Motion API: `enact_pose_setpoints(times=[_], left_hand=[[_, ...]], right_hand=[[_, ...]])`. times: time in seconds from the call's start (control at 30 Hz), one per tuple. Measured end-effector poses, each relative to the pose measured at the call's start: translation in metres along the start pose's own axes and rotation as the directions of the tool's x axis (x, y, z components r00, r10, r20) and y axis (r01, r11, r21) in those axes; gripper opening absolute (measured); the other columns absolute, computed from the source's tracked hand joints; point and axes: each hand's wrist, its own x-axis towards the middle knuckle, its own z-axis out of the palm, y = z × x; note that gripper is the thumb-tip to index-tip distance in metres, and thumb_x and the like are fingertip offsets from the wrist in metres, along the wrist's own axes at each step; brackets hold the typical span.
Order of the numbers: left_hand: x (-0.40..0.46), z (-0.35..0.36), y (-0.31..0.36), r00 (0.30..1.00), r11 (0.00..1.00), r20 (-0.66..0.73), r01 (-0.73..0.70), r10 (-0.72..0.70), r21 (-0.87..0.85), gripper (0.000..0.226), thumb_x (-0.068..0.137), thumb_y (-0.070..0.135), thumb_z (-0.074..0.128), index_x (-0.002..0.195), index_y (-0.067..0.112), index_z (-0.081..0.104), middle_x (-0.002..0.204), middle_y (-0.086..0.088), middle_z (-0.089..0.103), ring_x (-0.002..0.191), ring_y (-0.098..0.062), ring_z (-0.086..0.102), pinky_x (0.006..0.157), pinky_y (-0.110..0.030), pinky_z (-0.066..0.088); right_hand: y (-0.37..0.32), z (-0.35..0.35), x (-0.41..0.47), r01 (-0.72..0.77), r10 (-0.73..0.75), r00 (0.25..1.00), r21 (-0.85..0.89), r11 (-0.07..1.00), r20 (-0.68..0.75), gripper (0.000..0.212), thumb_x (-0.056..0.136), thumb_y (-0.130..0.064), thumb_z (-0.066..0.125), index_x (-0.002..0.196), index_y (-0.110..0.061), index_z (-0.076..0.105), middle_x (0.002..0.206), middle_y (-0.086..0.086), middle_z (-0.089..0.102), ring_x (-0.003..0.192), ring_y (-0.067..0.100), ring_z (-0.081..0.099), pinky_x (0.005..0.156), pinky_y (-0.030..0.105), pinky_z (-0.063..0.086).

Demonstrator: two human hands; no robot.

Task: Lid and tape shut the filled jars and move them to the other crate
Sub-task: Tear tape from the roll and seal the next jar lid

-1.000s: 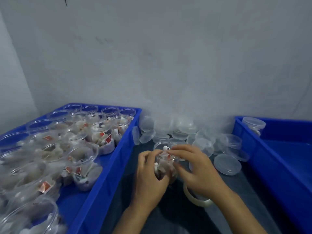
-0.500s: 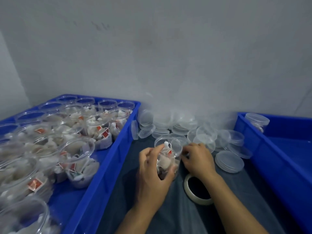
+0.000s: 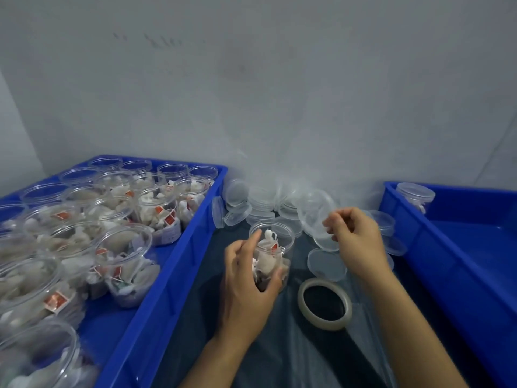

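Observation:
A clear filled jar [image 3: 275, 249], open-topped with tea bags inside, stands on the dark cloth between two crates. My left hand [image 3: 246, 287] grips its lower side. My right hand [image 3: 355, 242] is raised to the jar's right and pinches a clear lid [image 3: 314, 219] by its rim, tilted above the pile of lids. A roll of clear tape [image 3: 324, 303] lies flat on the cloth just right of the jar. The left blue crate [image 3: 179, 270] holds several open filled jars [image 3: 123, 247]. In the right blue crate [image 3: 458, 256] stands one lidded jar [image 3: 415, 196] at its far corner.
Several loose clear lids [image 3: 260, 203] lie heaped against the grey wall behind the jar; another lid [image 3: 326, 264] lies flat near the tape. The crates flank a narrow strip of plastic-covered dark cloth [image 3: 279, 354].
My right hand has left the jar, reached back to the lid pile and lifted one lid. My left hand keeps hold of the jar.

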Motion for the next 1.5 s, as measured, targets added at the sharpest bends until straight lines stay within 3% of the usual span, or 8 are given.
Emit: enact_pose_setpoints(times=[0.17,0.3,0.4,0.67,0.83,1.03,1.17,1.5], left_hand=[[0.000,0.000,-0.003,1.000,1.000,0.017,0.011,-0.011,0.021,0.088,0.088,0.041,0.081,0.155,0.059,0.028,0.133,0.025,0.039,0.116,0.012,0.051,0.086,0.002,0.039],[0.000,0.003,-0.008,1.000,0.999,0.018,0.020,-0.020,0.029,0.095,0.085,0.034,0.086,0.159,0.053,0.029,0.130,0.023,0.041,0.118,0.011,0.051,0.086,0.001,0.041],[0.001,0.004,-0.009,1.000,1.000,0.023,0.021,-0.021,0.014,0.099,0.084,0.029,0.087,0.160,0.051,0.029,0.133,0.018,0.044,0.119,0.010,0.053,0.085,0.000,0.043],[0.000,0.002,-0.007,1.000,0.999,0.025,-0.001,0.000,0.036,0.097,0.086,0.032,0.084,0.157,0.059,0.024,0.136,0.021,0.040,0.116,0.012,0.053,0.081,0.000,0.045],[0.001,0.002,-0.007,1.000,1.000,0.019,0.001,-0.001,0.000,0.096,0.085,0.032,0.085,0.156,0.059,0.026,0.139,0.025,0.038,0.119,0.009,0.054,0.084,-0.002,0.046],[0.001,0.002,-0.006,1.000,0.999,0.000,0.000,0.000,-0.034,0.089,0.086,0.037,0.083,0.155,0.054,0.030,0.150,0.020,0.043,0.128,0.001,0.055,0.090,-0.021,0.058],[0.001,0.000,0.000,1.000,0.998,-0.004,0.012,-0.012,-0.059,0.083,0.087,0.043,0.080,0.153,0.054,0.031,0.158,0.018,0.041,0.135,0.000,0.052,0.093,-0.031,0.060],[0.000,0.002,0.001,1.000,0.988,-0.020,-0.002,-0.001,-0.156,0.087,0.081,0.020,0.092,0.149,0.045,0.045,0.158,0.017,0.045,0.129,-0.011,0.062,0.089,-0.035,0.062]], right_hand=[[-0.025,0.011,-0.004,-0.248,0.155,0.957,0.406,0.880,0.247,0.022,0.105,-0.008,0.056,0.086,-0.005,0.068,0.082,0.012,0.066,0.071,0.018,0.058,0.068,0.031,0.051],[-0.018,0.027,-0.013,-0.416,0.195,0.873,0.475,0.775,0.447,0.023,0.105,-0.014,0.057,0.085,-0.009,0.069,0.078,0.007,0.064,0.063,0.013,0.058,0.059,0.026,0.052],[-0.010,0.033,-0.018,-0.436,0.229,0.878,0.504,0.746,0.421,0.017,0.103,-0.015,0.061,0.089,-0.008,0.066,0.075,0.007,0.062,0.061,0.014,0.060,0.055,0.027,0.054],[0.007,0.043,-0.031,-0.260,0.153,0.940,0.350,0.900,0.305,0.027,0.102,-0.013,0.061,0.126,-0.025,0.062,0.071,0.002,0.067,0.058,0.017,0.060,0.052,0.033,0.052],[0.019,0.047,-0.038,0.114,-0.130,0.970,0.089,0.989,0.204,0.032,0.106,-0.024,0.055,0.120,-0.049,0.070,0.114,-0.018,0.060,0.102,0.003,0.062,0.086,0.032,0.053],[0.027,0.051,-0.052,0.256,-0.271,0.933,0.093,0.962,0.237,0.038,0.099,-0.043,0.057,0.137,-0.043,0.060,0.133,-0.018,0.057,0.123,0.010,0.058,0.092,0.025,0.051],[0.031,0.053,-0.055,0.343,-0.339,0.901,0.036,0.939,0.271,0.050,0.098,-0.040,0.065,0.146,-0.034,0.052,0.150,-0.021,0.047,0.144,0.009,0.044,0.111,0.043,0.048],[0.030,0.057,-0.056,0.380,-0.381,0.906,0.038,0.924,0.183,0.054,0.091,-0.045,0.069,0.139,-0.027,0.052,0.140,-0.016,0.051,0.134,0.011,0.052,0.105,0.033,0.048]])
